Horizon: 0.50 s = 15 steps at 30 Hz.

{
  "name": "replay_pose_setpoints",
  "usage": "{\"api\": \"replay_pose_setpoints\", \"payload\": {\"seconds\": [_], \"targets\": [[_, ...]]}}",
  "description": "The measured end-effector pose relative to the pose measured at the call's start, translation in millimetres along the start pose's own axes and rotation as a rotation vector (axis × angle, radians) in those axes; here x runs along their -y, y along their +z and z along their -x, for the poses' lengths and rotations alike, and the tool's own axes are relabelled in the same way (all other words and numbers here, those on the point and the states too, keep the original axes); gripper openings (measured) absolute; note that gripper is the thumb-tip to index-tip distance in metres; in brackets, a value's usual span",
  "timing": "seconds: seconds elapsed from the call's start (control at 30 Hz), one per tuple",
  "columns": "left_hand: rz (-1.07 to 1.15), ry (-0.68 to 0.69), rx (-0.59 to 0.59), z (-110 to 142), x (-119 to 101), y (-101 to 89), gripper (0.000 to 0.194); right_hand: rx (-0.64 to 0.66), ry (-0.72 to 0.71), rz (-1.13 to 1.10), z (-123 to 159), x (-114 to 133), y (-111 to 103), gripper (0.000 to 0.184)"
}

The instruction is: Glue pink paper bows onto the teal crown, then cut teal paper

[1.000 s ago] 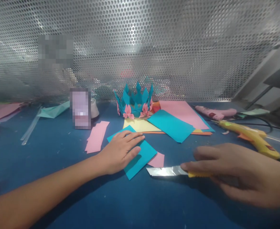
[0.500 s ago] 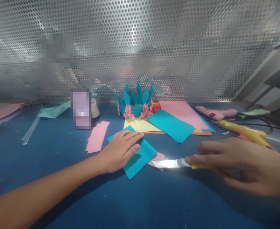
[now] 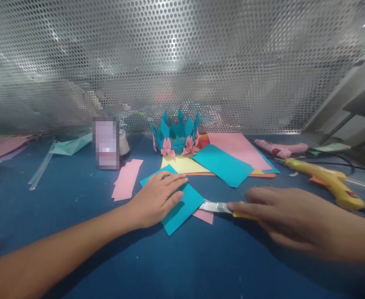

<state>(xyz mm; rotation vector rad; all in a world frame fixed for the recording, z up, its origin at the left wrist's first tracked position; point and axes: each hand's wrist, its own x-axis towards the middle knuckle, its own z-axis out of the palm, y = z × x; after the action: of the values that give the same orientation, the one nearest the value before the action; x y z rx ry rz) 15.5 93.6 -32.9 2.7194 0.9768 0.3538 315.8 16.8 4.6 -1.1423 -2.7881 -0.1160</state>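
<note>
Head camera: the left hand (image 3: 157, 197) lies flat and spread on a turquoise sheet (image 3: 184, 205) near the middle of the tabletop (image 3: 170, 270), pressing without gripping, while the right hand (image 3: 291, 220) is closed round a yellow-handled knife (image 3: 218, 207). The blade points left, its tip at the sheet's right corner; whether it sits under the paper or only against its edge cannot be told. A pink scrap (image 3: 205, 216) shows partly beneath that corner. The main risk, I judge, lies in the blade facing the left fingers: should it slip or meet sudden give, it could run toward them. A long exposed blade may also flex or snap if twisted. If the left palm presses too lightly, the sheet could swivel and tear unevenly, and the scrap underneath might get nicked. Farther off, the paper crown (image 3: 178, 139) stands well apart from the knife.
</note>
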Motion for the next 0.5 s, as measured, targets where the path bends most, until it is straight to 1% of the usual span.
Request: {"api": "replay_pose_setpoints", "payload": {"seconds": [0.1, 0.23, 0.4, 0.5], "targets": [[-0.008, 0.013, -0.023, 2, -2, 0.8, 0.044, 0.083, -0.052, -0.061, -2, 12, 5, 0.053], [0.001, 0.009, -0.015, 4, -8, 2.6, 0.042, 0.091, -0.023, -0.094, -1, 22, 11, 0.049], [-0.032, -0.041, 0.043, 4, -16, 4.9, 0.044, 0.002, -0.027, -0.019, 5, 23, 25, 0.045], [-0.084, -0.094, 0.063, 4, -16, 7.7, 0.049, -0.01, -0.023, 0.029, 6, 24, 30, 0.044]]}}
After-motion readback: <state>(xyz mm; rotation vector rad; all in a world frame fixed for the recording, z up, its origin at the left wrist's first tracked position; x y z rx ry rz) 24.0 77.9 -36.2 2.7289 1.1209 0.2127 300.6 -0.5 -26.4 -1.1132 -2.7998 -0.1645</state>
